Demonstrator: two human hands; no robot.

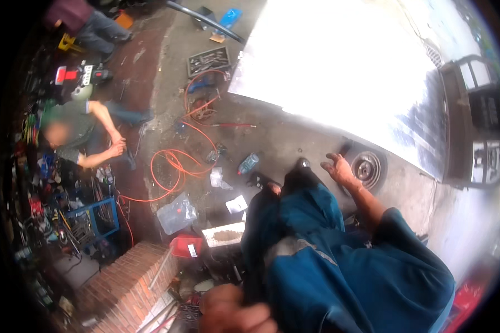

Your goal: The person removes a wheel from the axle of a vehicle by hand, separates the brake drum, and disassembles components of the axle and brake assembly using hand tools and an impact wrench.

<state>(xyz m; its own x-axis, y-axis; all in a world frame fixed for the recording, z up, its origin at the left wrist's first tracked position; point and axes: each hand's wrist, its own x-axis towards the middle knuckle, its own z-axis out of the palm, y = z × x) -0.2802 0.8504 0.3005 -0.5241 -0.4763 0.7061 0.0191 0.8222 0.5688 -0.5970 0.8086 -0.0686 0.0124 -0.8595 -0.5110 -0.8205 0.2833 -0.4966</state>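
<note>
Three o'clock: spread and empty

Right hand [339,169], three o'clock: fingers apart, holding nothing, perhaps for balance. Wheel [368,170] just beyond, seemingly flat on the floor [278,130], so unlikely to roll. Left hand [236,313], six o'clock: curled, blurred; cannot tell what's in the grip. Orange hose [151,169], nine o'clock: loosely looped, likely for slack.

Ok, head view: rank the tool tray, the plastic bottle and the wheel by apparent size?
Largest to smallest:
1. wheel, partly hidden by the right hand
2. tool tray
3. plastic bottle
Apparent size only; the tray lies farther up the picture.
</note>
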